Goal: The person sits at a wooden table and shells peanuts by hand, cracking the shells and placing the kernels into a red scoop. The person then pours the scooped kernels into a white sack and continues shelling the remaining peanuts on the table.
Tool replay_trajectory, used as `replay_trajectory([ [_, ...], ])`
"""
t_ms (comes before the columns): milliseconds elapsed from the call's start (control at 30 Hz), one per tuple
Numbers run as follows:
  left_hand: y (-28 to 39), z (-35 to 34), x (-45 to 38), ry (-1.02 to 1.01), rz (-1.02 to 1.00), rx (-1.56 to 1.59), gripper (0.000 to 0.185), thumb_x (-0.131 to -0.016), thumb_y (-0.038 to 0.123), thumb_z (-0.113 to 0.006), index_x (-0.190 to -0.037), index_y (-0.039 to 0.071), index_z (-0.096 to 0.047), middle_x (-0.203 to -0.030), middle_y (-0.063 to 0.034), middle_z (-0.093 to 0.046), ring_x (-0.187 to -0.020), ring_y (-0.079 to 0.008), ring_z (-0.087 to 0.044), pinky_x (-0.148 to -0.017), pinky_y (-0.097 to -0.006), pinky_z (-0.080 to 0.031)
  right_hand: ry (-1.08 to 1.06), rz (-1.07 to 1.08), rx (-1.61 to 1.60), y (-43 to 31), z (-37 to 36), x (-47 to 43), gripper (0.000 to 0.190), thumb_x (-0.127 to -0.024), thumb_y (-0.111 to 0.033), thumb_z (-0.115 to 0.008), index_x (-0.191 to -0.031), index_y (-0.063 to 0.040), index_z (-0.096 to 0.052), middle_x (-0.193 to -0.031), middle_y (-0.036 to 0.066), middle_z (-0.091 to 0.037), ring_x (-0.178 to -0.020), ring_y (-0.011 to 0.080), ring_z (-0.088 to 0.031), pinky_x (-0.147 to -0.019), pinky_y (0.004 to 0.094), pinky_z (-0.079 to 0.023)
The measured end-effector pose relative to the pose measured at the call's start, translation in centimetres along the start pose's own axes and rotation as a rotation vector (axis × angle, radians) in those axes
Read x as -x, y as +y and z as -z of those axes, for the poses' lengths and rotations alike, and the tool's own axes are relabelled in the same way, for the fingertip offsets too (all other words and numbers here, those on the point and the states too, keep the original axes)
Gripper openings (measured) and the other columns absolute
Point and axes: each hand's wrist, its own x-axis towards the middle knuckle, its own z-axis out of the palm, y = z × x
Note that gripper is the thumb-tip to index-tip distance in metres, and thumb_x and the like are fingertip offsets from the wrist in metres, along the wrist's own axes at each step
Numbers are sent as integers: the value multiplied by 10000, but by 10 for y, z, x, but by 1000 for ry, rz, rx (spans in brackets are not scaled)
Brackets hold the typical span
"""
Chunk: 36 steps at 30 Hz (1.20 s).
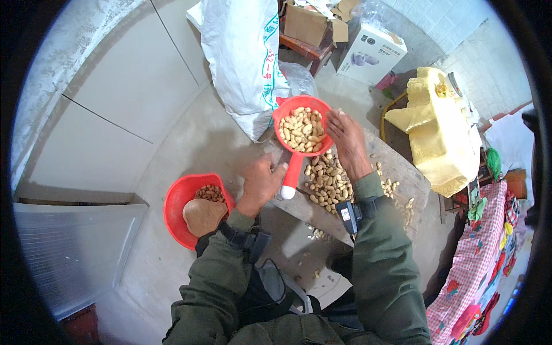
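A red plastic dipper [307, 100] with a white-tipped handle holds unshelled peanuts [302, 129]. At its right rim is my right hand [348, 140], fingers bent over the edge; whether they grip it is hidden. My left hand [264, 179] is blurred, its thumb close to the dipper's handle [293, 172], and anything inside its curled fingers is out of sight. More unshelled peanuts [330, 183] are heaped on a low wooden board [388, 164] under my right forearm. By my left wrist, a red plastic basin [177, 215] contains reddish-brown kernels [210, 193] and a rounded wooden piece [204, 215].
Beyond the dipper stands a large white woven sack [241, 64] bearing writing. Farther back are a cardboard box [306, 26] on a red stool and a white appliance carton [373, 54]. A yellow cloth [444, 133] covers something at right. Shell bits [317, 233] litter the floor.
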Motion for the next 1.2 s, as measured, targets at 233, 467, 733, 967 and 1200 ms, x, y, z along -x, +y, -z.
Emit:
replay_trajectory([
  [233,2,-34,14,-206,268,410,435,-918,325,-754,-1133,-36,-640,-892,-128,-702,-669,-269,-683,-550,-423,-579,-11,-6,-39,-30,51,65,366,-1090,-293,-568,-1246,35,-605,-1188,156,-697,-1100,273,-706,-972,421,-573],
  [467,19,-35,14,-375,409,786,309,-928,256,-748,-1089,32,-608,-743,-42,-611,-544,-161,-619,-432,-342,-516,141,-41,99,-69,139,107,200,-1068,-222,-602,-1093,-39,-677,-956,75,-739,-822,175,-746,-703,323,-623],
  [733,34,-52,7,-249,451,853,203,-894,89,-754,-990,-13,-607,-719,-56,-603,-485,-152,-579,-404,-299,-446,168,-48,98,-55,209,53,195,-1059,-242,-620,-1079,-57,-678,-896,27,-710,-742,130,-702,-662,277,-563],
  [967,65,-39,-16,-203,466,965,251,-906,98,-760,-1077,5,-602,-762,-53,-612,-535,-149,-589,-440,-295,-453,143,-103,111,-47,228,29,183,-1063,-252,-626,-1061,-77,-678,-904,21,-718,-736,125,-695,-659,269,-546],
  [1200,90,25,-5,-7,528,1055,333,-920,87,-753,-1202,-11,-606,-756,-46,-604,-542,-152,-591,-443,-292,-435,188,-169,102,-81,222,33,187,-1065,-249,-628,-1032,-68,-664,-888,31,-710,-710,127,-683,-603,273,-552],
])
